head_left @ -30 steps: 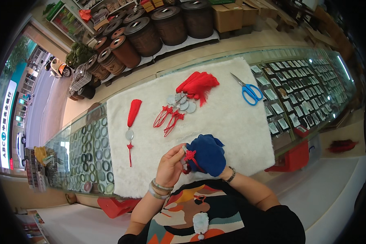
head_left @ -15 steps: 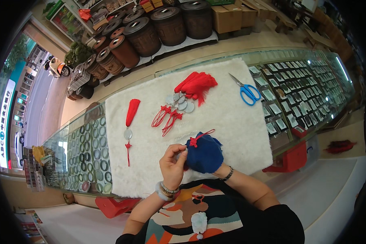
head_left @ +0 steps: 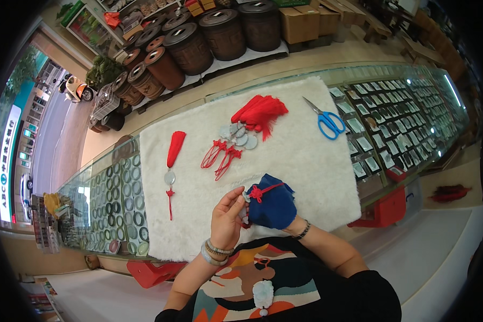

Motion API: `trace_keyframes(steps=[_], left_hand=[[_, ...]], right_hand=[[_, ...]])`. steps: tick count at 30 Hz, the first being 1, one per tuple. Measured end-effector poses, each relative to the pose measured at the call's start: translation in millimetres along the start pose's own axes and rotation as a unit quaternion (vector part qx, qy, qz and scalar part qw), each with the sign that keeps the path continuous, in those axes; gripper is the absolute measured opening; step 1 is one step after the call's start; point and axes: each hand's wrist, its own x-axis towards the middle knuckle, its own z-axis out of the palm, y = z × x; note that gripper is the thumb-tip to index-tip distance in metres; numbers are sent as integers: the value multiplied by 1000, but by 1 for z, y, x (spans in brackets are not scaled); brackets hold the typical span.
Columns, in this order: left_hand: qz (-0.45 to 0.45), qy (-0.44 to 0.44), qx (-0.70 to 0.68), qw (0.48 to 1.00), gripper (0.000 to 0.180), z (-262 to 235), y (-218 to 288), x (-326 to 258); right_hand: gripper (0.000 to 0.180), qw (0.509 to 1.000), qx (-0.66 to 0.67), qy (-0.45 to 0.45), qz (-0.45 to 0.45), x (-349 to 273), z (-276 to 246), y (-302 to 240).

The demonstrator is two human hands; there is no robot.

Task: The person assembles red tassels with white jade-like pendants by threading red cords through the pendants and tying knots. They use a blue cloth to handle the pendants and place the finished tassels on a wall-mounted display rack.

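Observation:
My left hand (head_left: 228, 217) has thumb and fingers closed at the edge of a pale stone pendant (head_left: 246, 197), mostly hidden by the fingers and cloth. Its red knotted cord (head_left: 257, 193) lies over a dark blue cloth (head_left: 272, 209). The cloth covers most of my right hand (head_left: 295, 225), which holds it up above the white fluffy mat (head_left: 198, 236); the right fingers are hidden. Left of my hands, a finished-looking red tassel (head_left: 176, 149) with a pale disc and knot lies straight. Beyond them lies a bunch of red tassels (head_left: 260, 111) with several pale discs (head_left: 239, 134) and knotted loops.
Blue-handled scissors (head_left: 330, 125) lie at the mat's far right. The mat covers a glass display counter holding bangles (head_left: 112, 206) on the left and small pendants (head_left: 394, 126) on the right. Red stools (head_left: 386, 206) stand below; lidded brown jars (head_left: 188, 48) line the far side.
My left fingers have loosened and straightened a little at the pendant, so more of it shows. The red knot and cord have shifted down slightly over the cloth.

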Motion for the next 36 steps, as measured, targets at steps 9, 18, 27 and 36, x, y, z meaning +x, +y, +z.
trace_keyframes(steps=[9, 18, 27, 36], left_hand=[[49, 25, 189, 980, 13, -1, 1, 1], [181, 42, 258, 948, 10, 3, -7, -2], [29, -8, 135, 990, 23, -3, 4, 2], [-51, -29, 2, 998, 31, -5, 17, 10]], right_hand=[[17, 991, 113, 32, -63, 4, -8, 1], [16, 996, 80, 41, -8, 17, -14, -19], [17, 997, -42, 49, -33, 17, -13, -12], [18, 992, 89, 65, -60, 5, 2, 4]])
